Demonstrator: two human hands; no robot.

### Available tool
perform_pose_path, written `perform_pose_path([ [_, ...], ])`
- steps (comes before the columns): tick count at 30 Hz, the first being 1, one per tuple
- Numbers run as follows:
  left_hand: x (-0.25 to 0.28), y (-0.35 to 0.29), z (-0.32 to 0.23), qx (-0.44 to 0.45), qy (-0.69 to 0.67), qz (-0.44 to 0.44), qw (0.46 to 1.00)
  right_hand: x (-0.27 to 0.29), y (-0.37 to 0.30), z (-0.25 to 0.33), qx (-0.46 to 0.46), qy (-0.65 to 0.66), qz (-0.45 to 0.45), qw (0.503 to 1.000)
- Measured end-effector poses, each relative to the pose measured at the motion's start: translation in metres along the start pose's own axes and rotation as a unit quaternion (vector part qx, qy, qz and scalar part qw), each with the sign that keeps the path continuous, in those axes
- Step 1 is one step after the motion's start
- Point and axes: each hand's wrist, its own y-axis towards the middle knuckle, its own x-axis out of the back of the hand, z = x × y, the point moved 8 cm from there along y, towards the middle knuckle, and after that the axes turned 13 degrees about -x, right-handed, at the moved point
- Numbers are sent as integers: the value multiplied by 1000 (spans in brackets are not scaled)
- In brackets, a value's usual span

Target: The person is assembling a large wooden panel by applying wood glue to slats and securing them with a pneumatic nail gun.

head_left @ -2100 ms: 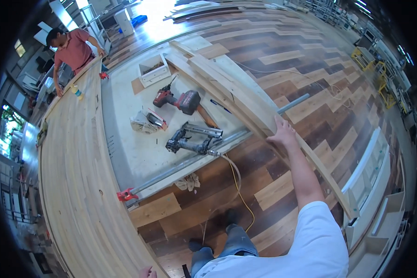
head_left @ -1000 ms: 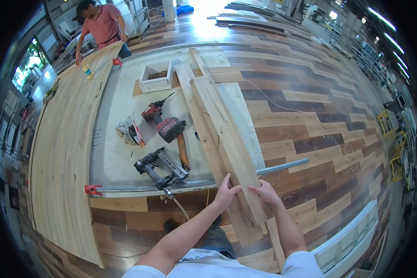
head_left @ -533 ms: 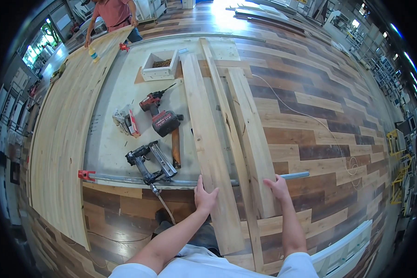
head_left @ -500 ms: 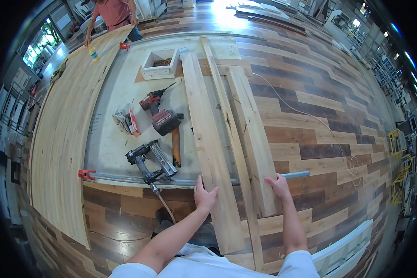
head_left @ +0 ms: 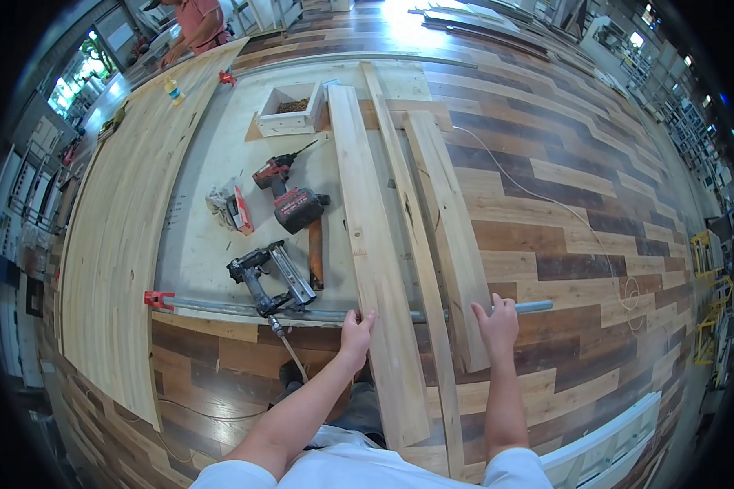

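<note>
My left hand [head_left: 355, 338] is at the near left edge of a wide pale board [head_left: 373, 220], its thumb on the edge and its fingers curled beside it. My right hand [head_left: 498, 326] is beside the right edge of another pale board [head_left: 450, 220]. Its thumb is near that edge, apart from the loosely bent fingers, with nothing seen between them. A narrow wooden strip [head_left: 408, 204] lies between the two boards. All three reach lengthwise toward me over a metal pipe clamp [head_left: 334, 314].
Left of the boards lie a nail gun [head_left: 269, 277], a hammer [head_left: 316, 257], a cordless drill [head_left: 289, 191] and a wooden box [head_left: 289, 122] of small fasteners. A large wood panel [head_left: 130, 220] spans the left, with a co-worker [head_left: 200, 28] at its far end. A cord [head_left: 538, 187] crosses the floor.
My right hand has shifted from the board's top to beside its edge, its fingers now showing. My left hand has turned slightly at its board. The co-worker's arms have moved, and the whole view has shifted slightly.
</note>
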Motion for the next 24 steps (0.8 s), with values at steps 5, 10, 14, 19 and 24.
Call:
perform_pose_path([
  [5, -1, -5, -4, 40, -145, -42, 988, -36, -109, 71, -14, 183, 303, 935],
  [10, -4, -4, -37, -17, 32, -42, 998, -61, -144, 78, -60, 439, 500, 744],
  [14, -16, -17, -72, -59, -1, -48, 997, -21, -141, 96, -26, 454, 468, 758],
  [19, 9, -21, -116, -144, -132, -9, 981, 19, -160, 143, 108, 376, 378, 839],
  [24, 93, -57, -191, -250, -235, 14, 939, 54, -232, 219, 207, 324, 356, 852],
])
